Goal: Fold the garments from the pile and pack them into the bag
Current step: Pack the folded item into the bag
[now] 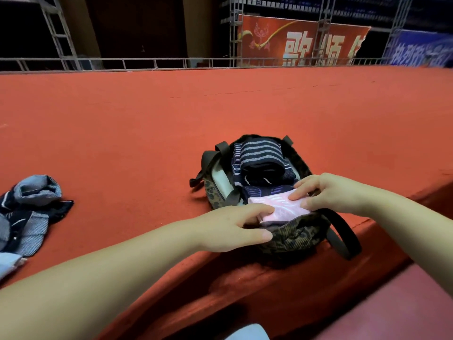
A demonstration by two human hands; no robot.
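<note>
An open camouflage bag (291, 238) lies on the red carpeted surface near its front edge. Inside it sit folded dark striped garments (261, 155). A folded pink garment (282, 208) rests at the near end of the bag's opening. My left hand (232, 227) grips the pink garment's left side, thumb on the bag's rim. My right hand (328, 192) presses its fingers on the garment's right end. A pile of blue and navy garments (27, 212) lies unfolded at the far left.
The red carpet (220, 114) stretches wide behind the bag. Its front edge drops off just under the bag. The bag's dark straps (343, 236) hang over that edge. Metal truss railing (147, 62) and banners stand at the back.
</note>
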